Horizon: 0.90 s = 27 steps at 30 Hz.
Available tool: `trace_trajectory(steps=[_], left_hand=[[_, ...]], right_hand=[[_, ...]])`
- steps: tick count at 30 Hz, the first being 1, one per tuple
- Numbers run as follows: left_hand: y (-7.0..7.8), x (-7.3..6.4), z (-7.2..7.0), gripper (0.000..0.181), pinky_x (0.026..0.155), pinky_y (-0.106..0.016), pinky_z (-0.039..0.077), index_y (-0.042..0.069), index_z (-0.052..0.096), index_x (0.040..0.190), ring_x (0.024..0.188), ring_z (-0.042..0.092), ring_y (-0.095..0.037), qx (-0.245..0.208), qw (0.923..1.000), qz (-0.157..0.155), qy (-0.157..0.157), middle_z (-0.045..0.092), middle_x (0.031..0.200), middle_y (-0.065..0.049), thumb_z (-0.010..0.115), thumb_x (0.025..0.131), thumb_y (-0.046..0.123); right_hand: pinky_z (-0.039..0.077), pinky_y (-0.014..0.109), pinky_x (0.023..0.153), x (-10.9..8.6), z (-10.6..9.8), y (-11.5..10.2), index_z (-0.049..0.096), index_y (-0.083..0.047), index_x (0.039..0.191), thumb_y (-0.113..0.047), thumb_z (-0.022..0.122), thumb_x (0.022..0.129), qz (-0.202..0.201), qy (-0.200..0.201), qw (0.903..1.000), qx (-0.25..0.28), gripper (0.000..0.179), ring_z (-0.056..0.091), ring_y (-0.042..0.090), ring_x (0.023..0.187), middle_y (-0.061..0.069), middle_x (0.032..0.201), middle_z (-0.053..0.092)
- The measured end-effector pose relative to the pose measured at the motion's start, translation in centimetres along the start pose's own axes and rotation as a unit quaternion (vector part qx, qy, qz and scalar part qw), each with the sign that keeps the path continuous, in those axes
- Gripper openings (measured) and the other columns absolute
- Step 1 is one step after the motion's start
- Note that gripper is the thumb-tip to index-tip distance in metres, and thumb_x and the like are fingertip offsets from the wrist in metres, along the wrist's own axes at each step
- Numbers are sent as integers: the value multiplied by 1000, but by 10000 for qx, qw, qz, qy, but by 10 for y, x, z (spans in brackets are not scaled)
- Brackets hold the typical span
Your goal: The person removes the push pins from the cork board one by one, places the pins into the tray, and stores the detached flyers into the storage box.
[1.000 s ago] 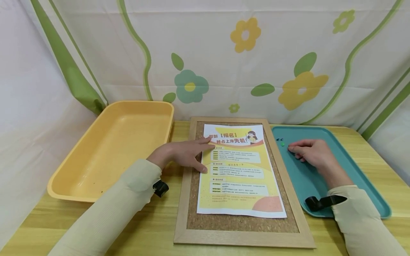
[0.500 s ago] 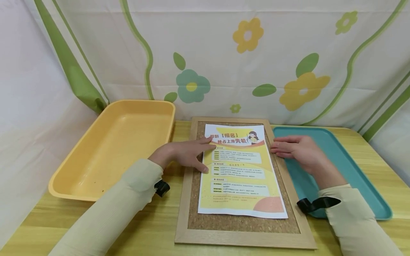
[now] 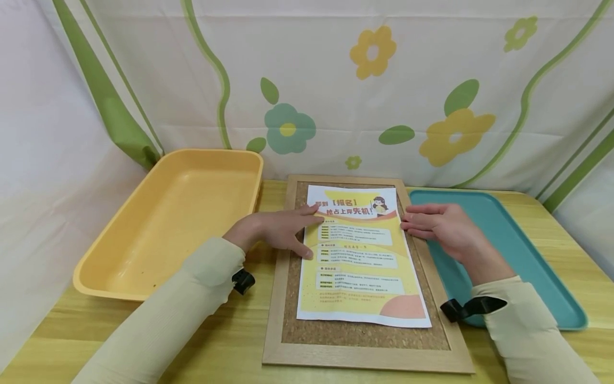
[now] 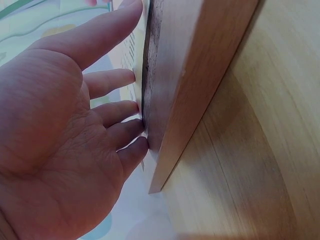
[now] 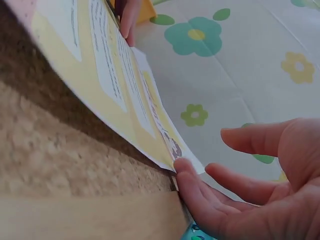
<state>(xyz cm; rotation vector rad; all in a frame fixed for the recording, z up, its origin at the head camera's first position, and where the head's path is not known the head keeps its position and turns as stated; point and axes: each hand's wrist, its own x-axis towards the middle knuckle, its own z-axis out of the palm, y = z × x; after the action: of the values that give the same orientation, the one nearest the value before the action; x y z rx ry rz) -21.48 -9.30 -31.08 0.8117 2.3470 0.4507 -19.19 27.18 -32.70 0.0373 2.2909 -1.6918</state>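
Note:
A yellow printed poster (image 3: 355, 277) lies on a wood-framed cork board (image 3: 364, 337). My left hand (image 3: 275, 229) rests on the poster's left side, fingers spread and fairly straight. In the left wrist view, the fingertips of the left hand (image 4: 65, 125) meet the sheet along the frame's edge. At the opposite side, my right hand (image 3: 443, 229) reaches over the frame with its fingertips at the poster's upper right edge. The right wrist view shows the right hand (image 5: 250, 185) with thumb apart from the fingers and nothing between them. Here the sheet's edge bows up off the cork.
A deep yellow tray (image 3: 192, 213) stands left of the board. To the right is a flat teal tray (image 3: 523, 272); a few tiny green and dark pieces (image 5: 196, 232) show on it in the right wrist view. A flowered curtain (image 3: 336, 96) hangs behind the wooden table.
My right hand has moved left from the teal tray, beside its small pieces, to the poster's right edge, and its fingers have straightened. The left hand stays in place.

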Motion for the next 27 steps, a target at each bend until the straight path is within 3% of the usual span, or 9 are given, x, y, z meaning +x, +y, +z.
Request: trace_trajectory(steps=[7,12,15,21,27], left_hand=[[1,-1,0,92,137,-49,10,19,22,171,169,-6,-23,-18,10000,18,-4,-7,181,0,75,99,38],[1,0,0,91,137,-49,10,19,22,171,169,-5,-23,-2,10000,17,-17,-7,181,0,75,100,38],[0,0,-1,91,137,-48,11,19,22,171,169,-5,-23,38,10000,-3,-23,-6,181,0,74,100,39],[2,2,-2,90,137,-49,10,19,24,171,169,-5,-23,32,10000,28,-15,-5,181,1,74,99,41],[0,2,-3,85,137,-50,9,16,31,169,169,-2,-26,-22,9999,79,110,0,182,-3,73,100,41]], right_hand=[[61,21,91,2,4,0,45,9,156,-23,67,106,6,158,9999,-57,63,74,-4,100,-5,120,75],[61,21,89,3,6,1,47,7,156,-21,69,105,-109,225,9997,-4,62,74,-4,98,-19,106,74],[61,21,90,5,9,2,47,7,155,-21,69,104,-136,270,9995,70,62,74,-4,99,-11,116,72],[62,20,86,12,14,4,50,1,156,-26,67,106,42,607,9980,-196,60,74,-5,93,20,144,63],[63,23,84,22,15,3,52,0,155,-24,67,105,270,716,9965,-347,57,75,-3,89,27,147,61]])
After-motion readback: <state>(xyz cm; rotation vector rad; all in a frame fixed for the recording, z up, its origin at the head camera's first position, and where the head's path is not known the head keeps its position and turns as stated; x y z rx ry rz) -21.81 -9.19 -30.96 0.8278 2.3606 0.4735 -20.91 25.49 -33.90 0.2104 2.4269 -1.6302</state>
